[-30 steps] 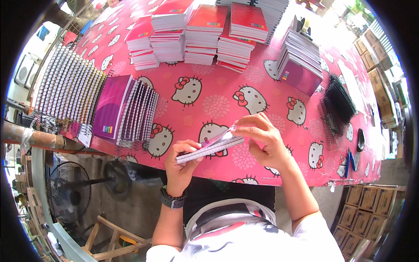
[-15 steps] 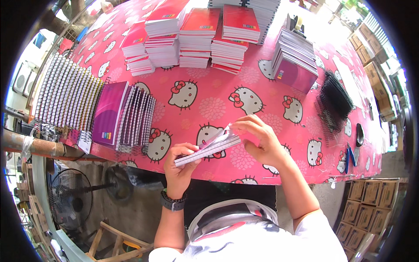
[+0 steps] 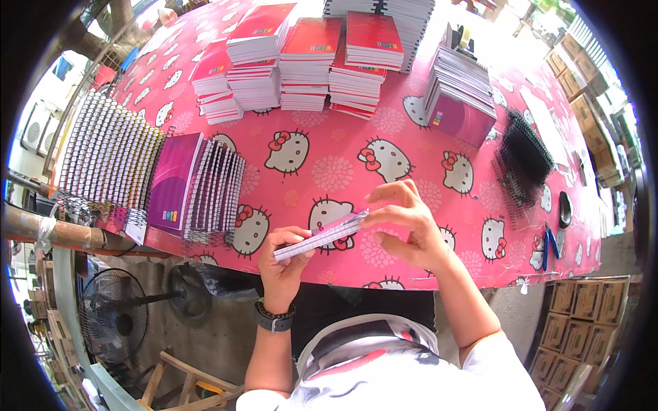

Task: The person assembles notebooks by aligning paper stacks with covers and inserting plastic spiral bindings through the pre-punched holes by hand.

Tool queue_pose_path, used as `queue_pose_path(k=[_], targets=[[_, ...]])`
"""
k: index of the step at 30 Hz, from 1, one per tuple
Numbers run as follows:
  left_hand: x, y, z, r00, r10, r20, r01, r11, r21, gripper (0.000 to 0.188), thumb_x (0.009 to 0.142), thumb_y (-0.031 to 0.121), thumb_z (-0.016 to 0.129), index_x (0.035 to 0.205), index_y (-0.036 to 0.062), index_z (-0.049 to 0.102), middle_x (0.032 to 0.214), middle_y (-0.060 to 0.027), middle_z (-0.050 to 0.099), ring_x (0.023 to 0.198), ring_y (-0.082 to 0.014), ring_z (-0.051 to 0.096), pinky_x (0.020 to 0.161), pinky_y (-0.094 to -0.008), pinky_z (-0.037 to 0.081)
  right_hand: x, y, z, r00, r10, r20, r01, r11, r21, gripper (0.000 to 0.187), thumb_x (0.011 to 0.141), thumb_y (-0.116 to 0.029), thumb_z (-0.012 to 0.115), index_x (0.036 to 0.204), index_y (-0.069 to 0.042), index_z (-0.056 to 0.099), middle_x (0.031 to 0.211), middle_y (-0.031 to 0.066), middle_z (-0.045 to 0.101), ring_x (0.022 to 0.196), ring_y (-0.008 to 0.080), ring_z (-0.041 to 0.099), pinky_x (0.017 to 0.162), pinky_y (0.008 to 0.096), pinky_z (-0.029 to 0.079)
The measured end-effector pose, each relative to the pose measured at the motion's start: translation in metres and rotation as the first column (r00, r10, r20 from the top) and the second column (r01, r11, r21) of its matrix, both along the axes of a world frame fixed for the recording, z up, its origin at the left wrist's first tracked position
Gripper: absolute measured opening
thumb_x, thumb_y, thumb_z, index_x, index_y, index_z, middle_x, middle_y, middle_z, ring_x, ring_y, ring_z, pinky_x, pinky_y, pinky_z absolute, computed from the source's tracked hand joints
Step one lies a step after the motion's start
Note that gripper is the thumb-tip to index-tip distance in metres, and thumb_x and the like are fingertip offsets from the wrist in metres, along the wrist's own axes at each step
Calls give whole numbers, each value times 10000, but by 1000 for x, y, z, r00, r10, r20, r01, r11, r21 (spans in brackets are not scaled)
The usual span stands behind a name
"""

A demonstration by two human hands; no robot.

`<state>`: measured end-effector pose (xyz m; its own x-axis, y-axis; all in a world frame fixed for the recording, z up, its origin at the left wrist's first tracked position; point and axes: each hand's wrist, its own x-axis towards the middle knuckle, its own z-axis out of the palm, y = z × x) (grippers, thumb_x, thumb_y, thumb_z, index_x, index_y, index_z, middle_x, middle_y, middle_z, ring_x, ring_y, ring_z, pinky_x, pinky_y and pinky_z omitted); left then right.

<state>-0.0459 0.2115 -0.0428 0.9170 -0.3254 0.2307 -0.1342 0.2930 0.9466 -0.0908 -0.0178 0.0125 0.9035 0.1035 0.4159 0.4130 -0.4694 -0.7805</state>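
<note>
My left hand (image 3: 282, 264) is closed on the left end of a thin notebook (image 3: 326, 235) with a purple cover and white page edges, its thumb below and fingers above. The notebook is tilted edge-on over the table's near side. At its right end is my right hand (image 3: 412, 229), with thumb and fingers apart; its fingertips are at the corner, and I cannot tell whether they touch it. To the left, purple spiral notebooks (image 3: 177, 183) stand in a row, coil edges showing.
A pink patterned cloth (image 3: 336, 137) covers the table. Red-covered notebook stacks (image 3: 312, 38) are at the back, purple-covered books (image 3: 460, 118) at the back right. Black binding coils (image 3: 526, 154) and blue-handled pliers (image 3: 550, 246) lie right. A fan (image 3: 113, 315) stands below left.
The raised sheet or cover at the notebook's right end has come down flat. My right hand's fingers have spread from their hold on it. My left hand keeps its grip.
</note>
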Motion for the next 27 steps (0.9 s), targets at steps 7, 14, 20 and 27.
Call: queue_pose_path(k=[7,14,20,27], targets=[[1,1,-2,999,-1,46,-2,998,55,220,787,-18,662,938,42,514,998,-102,578,814,-93,541,719,-217,447,5,2,7,999,20,-33,-23,995,-95,399,588,-38,601,977,-125,622,1084,93,519,985,287,423,909,417,353],[1,-1,0,999,-12,43,11,999,31,222,785,-28,660,935,40,512,998,-104,576,827,-99,546,737,-225,455,14,0,10,998,60,10,-57,982,-181,371,634,-78,616,1003,-117,634,1076,103,545,1000,301,451,890,426,384],[1,-1,2,999,-31,14,31,1000,4,223,783,-42,653,937,38,512,1003,-108,570,842,-107,554,753,-235,461,36,-8,14,981,190,-25,-192,965,-180,202,749,-112,670,950,-102,658,948,71,614,887,251,532,886,417,391],[3,2,2,998,-22,64,17,997,69,230,776,-48,655,937,38,516,999,-109,571,838,-116,559,743,-240,469,66,-6,38,927,349,-138,-375,851,-368,170,689,-75,719,838,-70,637,862,27,617,823,227,553,804,368,428]])
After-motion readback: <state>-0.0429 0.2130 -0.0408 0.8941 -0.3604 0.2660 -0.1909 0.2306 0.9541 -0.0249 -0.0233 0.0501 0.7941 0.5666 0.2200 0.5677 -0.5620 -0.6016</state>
